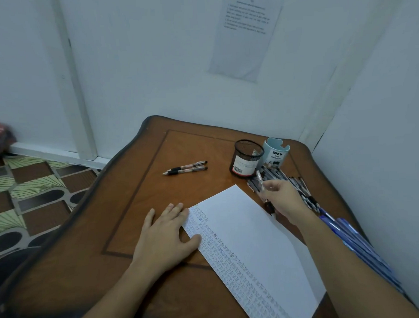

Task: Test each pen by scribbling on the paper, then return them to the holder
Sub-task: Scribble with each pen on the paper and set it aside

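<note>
Dim, bluish, soft light; edges warped, blurry.

Two pens (186, 167) were laid left of the mesh holder (247, 159); paper (250, 238) was spread before it, on the table (137, 186).

Pale walls (151, 65), patterned floor tiles (32, 190), brown wooden table (137, 186) in corner.

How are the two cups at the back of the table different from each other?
The black mesh holder is see-through wire netting with a white label and barcode; the light blue holder is solid, printed with "DIY". The mesh holder's rim is an even circle; the blue holder's rim has a notch cut in it. The mesh one stands nearer the paper, the blue one nearer the wall corner. Both stand upright, side by side, and look empty.
</note>
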